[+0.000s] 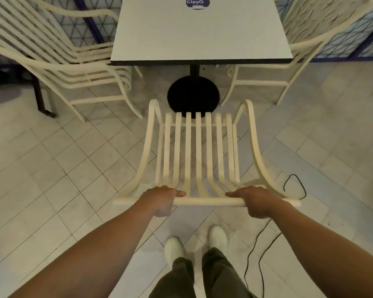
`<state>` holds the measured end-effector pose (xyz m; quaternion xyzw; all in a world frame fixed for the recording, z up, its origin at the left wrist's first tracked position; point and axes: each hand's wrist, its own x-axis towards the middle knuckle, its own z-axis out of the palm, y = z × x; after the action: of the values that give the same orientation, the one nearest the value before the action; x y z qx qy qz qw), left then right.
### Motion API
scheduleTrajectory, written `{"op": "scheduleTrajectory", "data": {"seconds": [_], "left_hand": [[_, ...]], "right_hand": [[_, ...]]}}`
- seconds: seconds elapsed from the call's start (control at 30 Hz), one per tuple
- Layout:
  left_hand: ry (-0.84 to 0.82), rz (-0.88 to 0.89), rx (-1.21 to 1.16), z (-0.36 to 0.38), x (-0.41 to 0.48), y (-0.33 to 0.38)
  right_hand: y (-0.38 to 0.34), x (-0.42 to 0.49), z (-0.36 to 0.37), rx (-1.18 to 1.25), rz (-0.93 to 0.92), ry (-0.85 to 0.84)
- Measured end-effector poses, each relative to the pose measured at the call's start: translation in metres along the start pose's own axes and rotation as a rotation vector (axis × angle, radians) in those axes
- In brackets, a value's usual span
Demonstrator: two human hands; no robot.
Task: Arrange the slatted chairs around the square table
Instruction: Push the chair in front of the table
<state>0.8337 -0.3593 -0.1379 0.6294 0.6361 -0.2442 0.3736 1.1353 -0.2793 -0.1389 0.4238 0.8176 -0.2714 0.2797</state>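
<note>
Before the table [200, 33], chair [197, 151] facing it.

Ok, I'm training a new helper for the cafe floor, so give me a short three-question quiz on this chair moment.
1. True or false: both hands, left hand and right hand, grip the top rail of the near chair.
2. Which side of the table has no chair tucked in yet? A) the person's left B) the person's right C) the near side
3. Fill in: a black ____ lies on the floor tiles to the right of the near chair.

Key: 1 true; 2 C; 3 cable.
</note>
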Motion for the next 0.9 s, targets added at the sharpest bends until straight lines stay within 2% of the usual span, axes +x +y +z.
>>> {"op": "scheduleTrajectory", "data": {"seconds": [0.37, 0.63, 0.9], "left_hand": [[0.204, -0.091, 0.072, -0.051, 0.027, -0.014], [0.197, -0.017, 0.043, -0.094, 0.063, -0.029], [0.173, 0.019, -0.003, -0.129, 0.096, -0.041]], "right_hand": [[0.01, 0.052, -0.053, 0.017, -0.057, -0.011], [0.02, 0.086, -0.09, 0.023, -0.019, -0.003], [0.028, 0.117, -0.128, 0.088, 0.1, -0.019]]}}
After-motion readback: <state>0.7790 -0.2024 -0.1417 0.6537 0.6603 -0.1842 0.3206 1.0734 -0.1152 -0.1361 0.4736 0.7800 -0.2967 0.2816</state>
